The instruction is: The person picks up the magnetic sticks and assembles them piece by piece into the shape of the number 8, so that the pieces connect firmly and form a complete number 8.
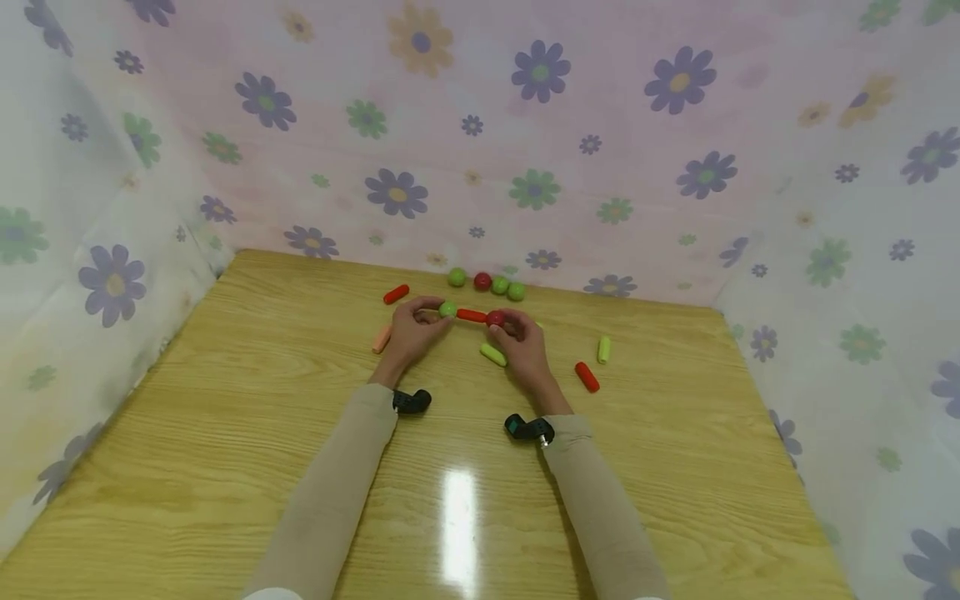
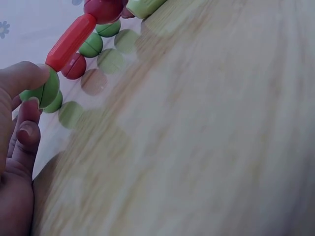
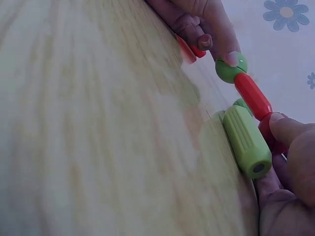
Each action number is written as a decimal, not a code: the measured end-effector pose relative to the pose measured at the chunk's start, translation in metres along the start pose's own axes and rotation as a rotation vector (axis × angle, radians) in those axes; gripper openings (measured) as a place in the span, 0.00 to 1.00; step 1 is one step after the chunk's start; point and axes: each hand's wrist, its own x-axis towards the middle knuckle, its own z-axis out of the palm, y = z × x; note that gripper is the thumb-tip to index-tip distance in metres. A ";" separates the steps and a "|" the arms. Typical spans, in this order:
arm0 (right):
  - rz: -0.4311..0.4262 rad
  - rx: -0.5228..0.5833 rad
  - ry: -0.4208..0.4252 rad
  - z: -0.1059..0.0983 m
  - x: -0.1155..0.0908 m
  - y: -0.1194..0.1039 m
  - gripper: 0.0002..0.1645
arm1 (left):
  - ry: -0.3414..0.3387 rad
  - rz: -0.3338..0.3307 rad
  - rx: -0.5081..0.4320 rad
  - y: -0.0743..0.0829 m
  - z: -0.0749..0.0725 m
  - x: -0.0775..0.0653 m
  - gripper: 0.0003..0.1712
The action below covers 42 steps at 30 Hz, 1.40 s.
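My left hand [image 1: 415, 329] pinches a green ball [image 1: 447, 309] between thumb and fingers. A red ball [image 1: 495, 319] is pinched by my right hand [image 1: 525, 346]. Between the balls runs a ridged red rod [image 1: 472, 316], one end against each. In the left wrist view the green ball [image 2: 48, 91], the red rod [image 2: 72, 42] and the red ball [image 2: 103, 10] form one line. Close by the right hand lies a light green rod [image 3: 247, 141] with a grey disc in its end. The right fingers partly hide the red ball.
Behind the hands several balls stand in a row, a red one [image 1: 482, 282] among green ones [image 1: 457, 277]. At left lie a red rod [image 1: 396, 293] and an orange rod [image 1: 382, 339]; at right, a yellow-green rod [image 1: 604, 350] and another red rod [image 1: 587, 377]. Flowered cloth [image 1: 465, 167] walls the table.
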 end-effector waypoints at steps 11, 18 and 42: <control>-0.047 -0.012 -0.025 -0.006 0.004 0.000 0.24 | -0.008 -0.025 -0.007 -0.002 0.002 0.002 0.21; -0.020 0.006 -0.032 -0.003 -0.003 -0.018 0.25 | -0.038 -0.025 0.038 0.019 0.000 -0.006 0.21; -0.027 -0.046 -0.004 0.000 -0.010 -0.031 0.25 | 0.005 -0.011 0.132 0.003 0.007 -0.001 0.19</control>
